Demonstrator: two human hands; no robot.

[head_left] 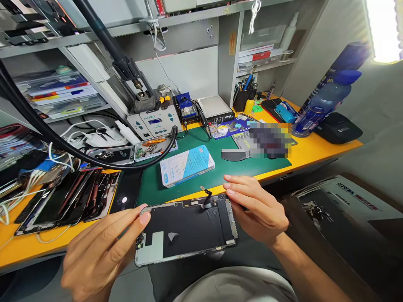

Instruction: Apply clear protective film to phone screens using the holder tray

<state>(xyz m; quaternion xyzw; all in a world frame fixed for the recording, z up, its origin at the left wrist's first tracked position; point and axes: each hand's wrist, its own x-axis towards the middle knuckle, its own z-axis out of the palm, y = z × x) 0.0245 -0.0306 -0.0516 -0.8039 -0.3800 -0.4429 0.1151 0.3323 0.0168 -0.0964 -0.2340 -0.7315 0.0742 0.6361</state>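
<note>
A phone screen assembly (192,230) is held in front of my body, its inner side facing me, with black film, a pale metal plate and a short black flex cable (207,197) sticking up from its far edge. My left hand (103,247) pinches the upper left corner between thumb and fingers. At the right end, my right hand (258,207) grips the edge, fingers along the far corner and thumb hidden behind the part. Beyond it on the green mat (151,188) lies a white and blue box (188,165).
Stacked phone screens (72,197) lie at the left of the yellow desk (47,247). A rework station (154,123) stands behind, with a black hose (94,159) arching across the left. Tall blue bottles (327,96) stand at the right. A blurred patch hides something on the mat.
</note>
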